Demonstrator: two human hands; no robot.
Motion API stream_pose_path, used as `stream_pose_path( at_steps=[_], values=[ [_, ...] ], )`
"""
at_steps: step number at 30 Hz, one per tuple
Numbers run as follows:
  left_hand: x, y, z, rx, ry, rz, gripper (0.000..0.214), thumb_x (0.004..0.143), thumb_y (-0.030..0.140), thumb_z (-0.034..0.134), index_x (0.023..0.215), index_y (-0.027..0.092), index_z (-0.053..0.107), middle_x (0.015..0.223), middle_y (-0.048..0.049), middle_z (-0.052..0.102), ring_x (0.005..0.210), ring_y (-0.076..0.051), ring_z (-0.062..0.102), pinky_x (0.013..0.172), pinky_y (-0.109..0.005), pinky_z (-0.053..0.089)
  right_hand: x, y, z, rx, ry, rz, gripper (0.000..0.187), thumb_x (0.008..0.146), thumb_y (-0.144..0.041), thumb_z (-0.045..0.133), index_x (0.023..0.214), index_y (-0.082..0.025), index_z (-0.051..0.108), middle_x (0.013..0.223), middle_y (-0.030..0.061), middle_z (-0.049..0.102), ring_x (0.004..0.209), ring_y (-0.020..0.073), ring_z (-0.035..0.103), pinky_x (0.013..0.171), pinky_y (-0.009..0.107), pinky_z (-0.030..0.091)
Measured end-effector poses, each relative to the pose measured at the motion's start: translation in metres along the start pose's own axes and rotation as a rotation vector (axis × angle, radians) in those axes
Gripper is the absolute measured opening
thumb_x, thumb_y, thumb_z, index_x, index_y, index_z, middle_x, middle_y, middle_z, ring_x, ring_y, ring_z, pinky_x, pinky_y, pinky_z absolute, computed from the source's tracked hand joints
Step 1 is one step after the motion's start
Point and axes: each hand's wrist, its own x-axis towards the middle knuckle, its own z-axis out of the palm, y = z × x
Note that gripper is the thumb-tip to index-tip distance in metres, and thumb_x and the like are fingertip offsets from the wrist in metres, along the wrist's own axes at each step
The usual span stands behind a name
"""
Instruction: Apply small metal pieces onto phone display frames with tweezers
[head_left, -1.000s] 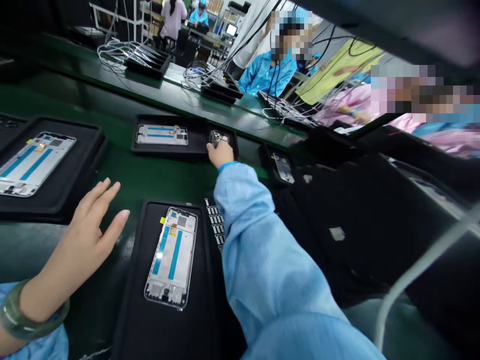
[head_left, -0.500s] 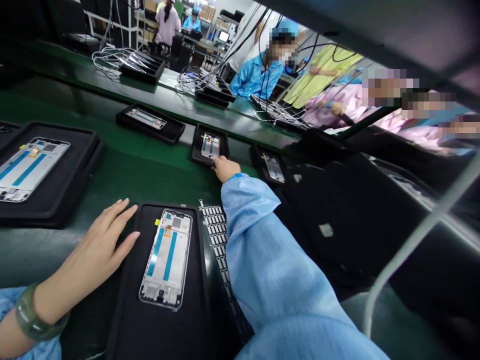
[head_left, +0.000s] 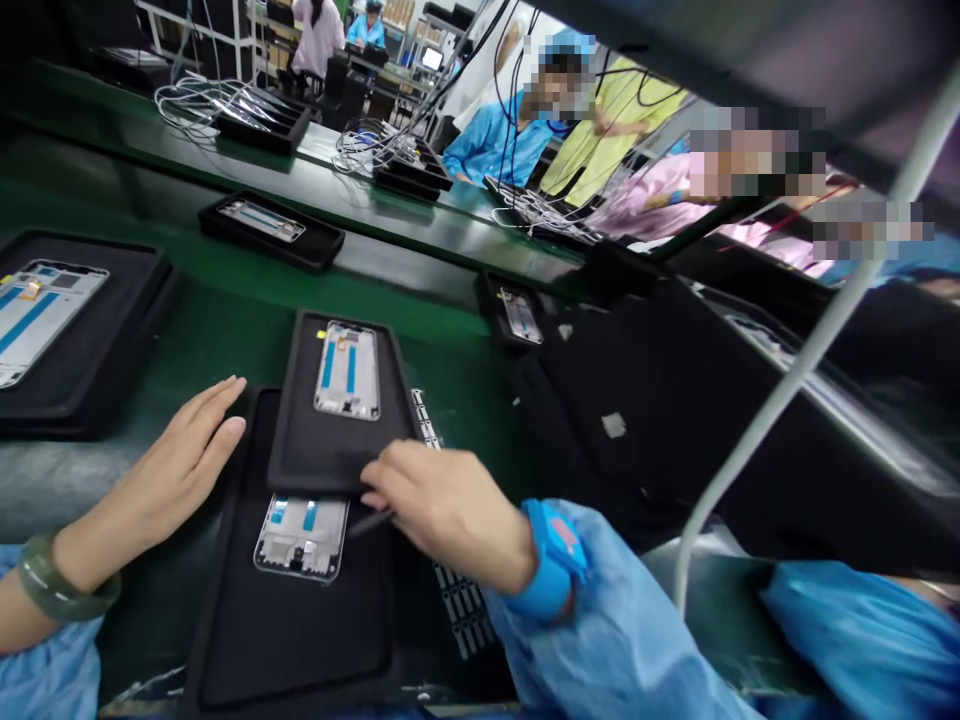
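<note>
My right hand (head_left: 450, 505) grips the near right corner of a black tray (head_left: 304, 440). A silver phone mid-frame (head_left: 349, 370) with two blue strips and a yellow tab lies in that tray. A thin dark stick-like item (head_left: 371, 522) shows under my right fingers; its kind is unclear. Beneath the held tray is a second black tray (head_left: 300, 640). Its phone mid-frame (head_left: 300, 555) is partly covered by the held tray. My left hand (head_left: 172, 470), fingers stretched out, is beside the lower tray's left edge. Rows of small metal pieces (head_left: 461, 610) are partly hidden by my right hand.
Another tray (head_left: 97, 395) with a phone frame is at the left. Two more trays, one at the far left (head_left: 322, 250) and one at the far right (head_left: 491, 300), sit on the green bench. Black foam sheets (head_left: 585, 450) and a white cable (head_left: 750, 450) occupy the right. Co-workers sit across.
My right hand has drawn a tray with a phone frame from the far side of the bench back over the lower tray. My left hand has stayed at the tray's left side.
</note>
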Motion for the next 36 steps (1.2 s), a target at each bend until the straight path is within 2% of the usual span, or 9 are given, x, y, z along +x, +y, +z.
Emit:
stream_pose_path(
  at_steps=[7, 12, 15, 18, 21, 24, 27, 31, 36],
  values=[
    [0.008, 0.003, -0.003, -0.049, 0.008, -0.078, 0.065, 0.098, 0.062, 0.031, 0.147, 0.021, 0.041, 0.156, -0.009, 0.042, 0.145, -0.028, 0.037, 0.123, -0.051, 0.024, -0.034, -0.066, 0.006, 0.288, -0.07, -0.212, 0.021, 0.098, -0.029, 0.053, 0.085, -0.016, 0.064, 0.081, 0.0024, 0.065, 0.062, 0.0151, 0.051, 0.047, 0.032, 0.035],
    [0.013, 0.005, 0.003, -0.051, -0.053, -0.007, 0.072, 0.093, 0.063, 0.044, 0.152, 0.024, 0.032, 0.16, -0.0105, 0.035, 0.144, -0.031, 0.038, 0.12, -0.054, 0.03, -0.03, -0.048, 0.012, 0.757, -0.01, -0.429, 0.015, 0.094, -0.029, 0.059, 0.09, -0.017, 0.067, 0.083, 0.0017, 0.069, 0.076, 0.012, 0.062, 0.069, 0.022, 0.052],
    [0.011, 0.003, 0.008, 0.01, -0.111, 0.135, 0.068, 0.094, 0.055, 0.045, 0.153, 0.025, 0.029, 0.161, -0.0095, 0.032, 0.149, -0.031, 0.03, 0.12, -0.054, 0.029, -0.02, -0.002, 0.015, 1.087, 0.314, -0.073, 0.028, 0.099, -0.039, 0.05, 0.091, -0.019, 0.068, 0.099, 0.0072, 0.072, 0.092, 0.0152, 0.068, 0.078, 0.027, 0.056],
    [0.005, -0.001, 0.009, 0.073, -0.137, 0.193, 0.058, 0.097, 0.046, 0.039, 0.151, 0.027, 0.034, 0.158, -0.0097, 0.034, 0.149, -0.031, 0.029, 0.12, -0.054, 0.031, -0.007, 0.049, 0.027, 1.331, 0.741, 0.463, 0.052, 0.101, -0.056, 0.035, 0.081, -0.019, 0.066, 0.094, 0.0066, 0.07, 0.069, 0.0106, 0.063, 0.053, 0.021, 0.052],
    [0.003, -0.003, 0.004, 0.124, -0.105, 0.182, 0.055, 0.096, 0.044, 0.039, 0.149, 0.026, 0.037, 0.152, -0.013, 0.039, 0.147, -0.033, 0.032, 0.117, -0.055, 0.035, 0.011, 0.083, 0.048, 1.409, 0.855, 0.764, 0.048, 0.088, -0.065, 0.055, 0.08, -0.018, 0.062, 0.08, 0.0023, 0.067, 0.056, 0.0076, 0.06, 0.047, 0.018, 0.053],
    [0.01, 0.011, -0.002, 0.191, -0.041, 0.209, 0.058, 0.096, 0.046, 0.041, 0.149, 0.025, 0.036, 0.15, -0.0148, 0.04, 0.146, -0.035, 0.032, 0.115, -0.057, 0.037, 0.03, 0.097, 0.071, 1.435, 0.771, 0.85, 0.042, 0.072, -0.054, 0.078, 0.084, -0.019, 0.058, 0.078, -0.0013, 0.066, 0.066, 0.0109, 0.07, 0.062, 0.023, 0.062],
    [0.022, 0.045, 0.003, 0.28, -0.015, 0.397, 0.061, 0.096, 0.052, 0.044, 0.148, 0.022, 0.038, 0.154, -0.0149, 0.038, 0.147, -0.036, 0.03, 0.118, -0.059, 0.03, 0.044, 0.102, 0.089, 1.384, 0.729, 0.873, 0.04, 0.068, -0.045, 0.083, 0.083, -0.019, 0.057, 0.071, -0.0038, 0.064, 0.064, 0.0129, 0.072, 0.057, 0.022, 0.062],
    [0.035, 0.101, 0.036, 0.436, -0.23, 0.685, 0.055, 0.101, 0.051, 0.035, 0.142, 0.017, 0.049, 0.149, -0.015, 0.049, 0.141, -0.03, 0.041, 0.119, -0.054, 0.028, 0.05, 0.107, 0.102, 1.306, 0.7, 0.883, 0.034, 0.072, -0.043, 0.08, 0.082, -0.019, 0.057, 0.064, -0.0041, 0.065, 0.057, 0.0132, 0.071, 0.052, 0.02, 0.059],
    [0.041, 0.136, 0.079, 0.521, -0.309, 0.695, 0.051, 0.1, 0.048, 0.041, 0.12, 0.009, 0.066, 0.131, -0.0225, 0.063, 0.128, -0.037, 0.053, 0.11, -0.062, 0.035, 0.049, 0.106, 0.105, 1.257, 0.681, 0.856, 0.028, 0.076, -0.041, 0.077, 0.079, -0.02, 0.06, 0.063, -0.0033, 0.067, 0.058, 0.0134, 0.071, 0.056, 0.021, 0.059]
  ],
)
